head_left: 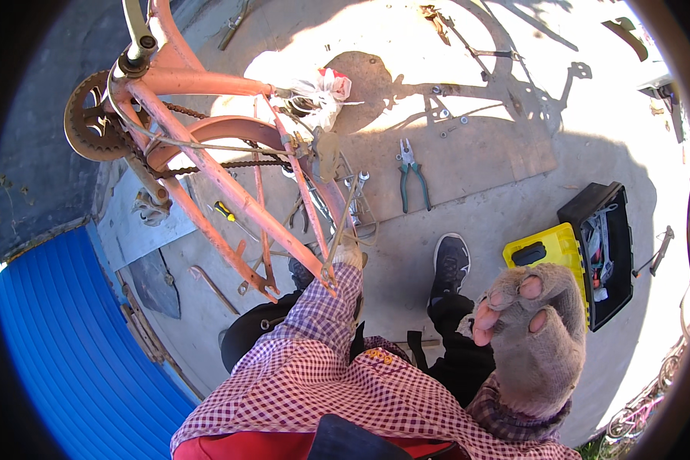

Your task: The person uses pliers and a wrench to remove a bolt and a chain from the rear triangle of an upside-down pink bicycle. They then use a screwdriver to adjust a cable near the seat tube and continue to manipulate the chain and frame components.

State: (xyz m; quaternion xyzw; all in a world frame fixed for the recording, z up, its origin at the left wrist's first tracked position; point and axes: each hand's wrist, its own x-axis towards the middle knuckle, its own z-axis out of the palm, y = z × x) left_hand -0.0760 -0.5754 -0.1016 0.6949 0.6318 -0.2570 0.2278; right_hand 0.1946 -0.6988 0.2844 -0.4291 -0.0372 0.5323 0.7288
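Observation:
An orange-pink bicycle frame [222, 184] with peeling paint stands upper left, its chainring [92, 115] and rusty chain [261, 162] attached. My left hand [349, 253], in a light work glove, reaches to the frame's rear end beside the stays and fender. Its fingers are mostly hidden behind the tubes and thin rods. On the right, away from the frame, my right hand [540, 330] is raised in a worn grey glove with bare fingertips. Those fingers curl inward; whatever they may hold is hidden.
Pliers [410, 180] with green handles lie on a board ahead. Wrenches [356, 188] and a yellow screwdriver [234, 218] rest near the frame. An open black toolbox [613, 284] with yellow parts stands right. Nuts [445, 113] are scattered ahead; a blue corrugated sheet [69, 330] is left.

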